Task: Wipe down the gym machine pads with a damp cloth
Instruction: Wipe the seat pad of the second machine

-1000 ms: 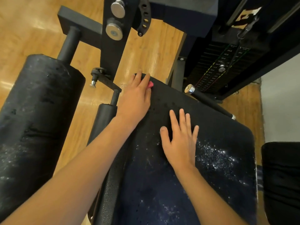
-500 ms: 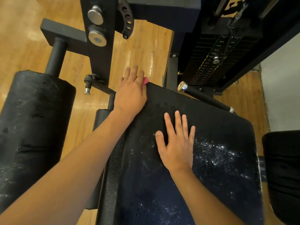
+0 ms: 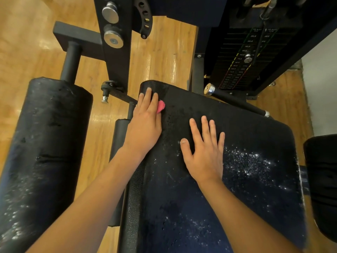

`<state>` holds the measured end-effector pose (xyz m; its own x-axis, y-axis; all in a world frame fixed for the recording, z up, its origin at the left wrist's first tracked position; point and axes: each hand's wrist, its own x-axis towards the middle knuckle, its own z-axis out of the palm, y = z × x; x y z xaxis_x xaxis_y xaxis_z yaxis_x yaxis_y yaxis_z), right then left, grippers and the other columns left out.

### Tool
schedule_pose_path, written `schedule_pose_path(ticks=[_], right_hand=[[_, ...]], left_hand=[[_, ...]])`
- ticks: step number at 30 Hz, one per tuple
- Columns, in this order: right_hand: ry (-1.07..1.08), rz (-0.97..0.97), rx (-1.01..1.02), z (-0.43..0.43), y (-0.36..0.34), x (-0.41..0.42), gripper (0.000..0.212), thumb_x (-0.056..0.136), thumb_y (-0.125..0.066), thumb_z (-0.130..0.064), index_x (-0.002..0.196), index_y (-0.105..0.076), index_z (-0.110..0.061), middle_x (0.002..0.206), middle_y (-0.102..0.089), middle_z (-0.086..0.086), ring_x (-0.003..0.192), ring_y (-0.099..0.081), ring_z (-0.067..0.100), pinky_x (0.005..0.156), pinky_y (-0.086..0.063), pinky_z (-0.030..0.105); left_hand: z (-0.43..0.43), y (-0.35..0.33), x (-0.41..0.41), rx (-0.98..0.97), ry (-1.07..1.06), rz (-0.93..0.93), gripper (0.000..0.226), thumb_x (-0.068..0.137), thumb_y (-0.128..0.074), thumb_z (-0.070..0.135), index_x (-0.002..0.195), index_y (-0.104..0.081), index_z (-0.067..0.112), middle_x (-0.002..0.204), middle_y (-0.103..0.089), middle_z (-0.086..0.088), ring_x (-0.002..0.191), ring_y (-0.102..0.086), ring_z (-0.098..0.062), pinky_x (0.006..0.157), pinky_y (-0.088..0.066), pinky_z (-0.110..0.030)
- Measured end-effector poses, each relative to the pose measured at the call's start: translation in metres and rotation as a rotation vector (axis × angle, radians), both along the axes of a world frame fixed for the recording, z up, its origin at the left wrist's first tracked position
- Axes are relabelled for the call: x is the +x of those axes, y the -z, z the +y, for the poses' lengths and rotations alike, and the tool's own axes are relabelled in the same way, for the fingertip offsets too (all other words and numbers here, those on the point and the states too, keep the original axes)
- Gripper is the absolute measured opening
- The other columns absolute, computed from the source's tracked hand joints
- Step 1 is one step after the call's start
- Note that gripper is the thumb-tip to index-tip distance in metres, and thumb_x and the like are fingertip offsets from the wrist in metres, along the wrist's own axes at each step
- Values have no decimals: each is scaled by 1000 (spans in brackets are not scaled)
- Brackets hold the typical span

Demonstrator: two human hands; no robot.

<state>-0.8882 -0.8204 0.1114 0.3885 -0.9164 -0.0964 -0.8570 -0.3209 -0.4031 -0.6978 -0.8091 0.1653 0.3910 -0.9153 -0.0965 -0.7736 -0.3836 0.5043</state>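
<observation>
The left hand [image 3: 145, 123] lies flat on the far left corner of the black seat pad [image 3: 246, 136]. Its fingers are straight and close together, and they press a pink cloth [image 3: 160, 107] down against the pad. Only a small fold of the cloth shows, poking out beside the fingers on the inner side; the rest is hidden under the palm. The thumb is out of sight at the pad's left edge.

The right hand [image 3: 204, 152] rests palm down near the middle of the same pad, fingers straight and spread, thumb held out to the left. It holds nothing and is well apart from the cloth. Just to its right, white specks [image 3: 251, 161] are scattered across the pad.

A large black roller pad [image 3: 45, 134], also dusted with white, stands to the left over the wooden floor [image 3: 164, 57]. The weight stack [image 3: 242, 57] stands beyond the seat.
</observation>
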Motion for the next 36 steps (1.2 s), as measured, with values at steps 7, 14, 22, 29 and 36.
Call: schedule_pose_path(ticks=[7,14,22,29,36], right_hand=[[2,0,-5,-1,0,1,64,103,-21,-60,162,-17,-38,172,-6,-2,159,7,17,128,1,53],[9,-12,-20,0,1,1,63,103,-23,-60,162,-19,-37,172,-9,-2,159,4,17,128,-1,54],[8,-2,-19,0,1,0,64,103,-22,-59,163,-18,-37,172,-7,-2,159,5,17,128,-1,54],[4,0,-18,-1,0,1,64,103,-21,-60,163,-17,-37,173,-7,-2,159,5,18,128,-1,54],[6,-6,-29,-1,1,0,64,103,-23,-60,162,-19,-37,172,-9,-1,159,3,18,128,-2,54]], left_hand=[[-50,1,31,-22,-11,-13,49,111,-37,24,157,-32,6,169,-20,-14,156,-13,-32,123,-27,-47],[-35,4,26,-20,22,-25,51,111,-37,19,159,-30,5,169,-16,-14,157,-10,-34,124,-24,-45],[37,-1,-10,9,-5,49,53,111,-36,22,162,-23,13,171,-9,-6,159,-1,-26,128,-15,-46],[5,0,1,0,-12,-80,51,111,-35,23,161,-27,11,171,-13,-11,158,-4,-30,126,-5,-54],[-7,2,8,39,23,-73,51,111,-35,22,159,-29,8,171,-12,-12,157,-4,-34,124,-10,-56]])
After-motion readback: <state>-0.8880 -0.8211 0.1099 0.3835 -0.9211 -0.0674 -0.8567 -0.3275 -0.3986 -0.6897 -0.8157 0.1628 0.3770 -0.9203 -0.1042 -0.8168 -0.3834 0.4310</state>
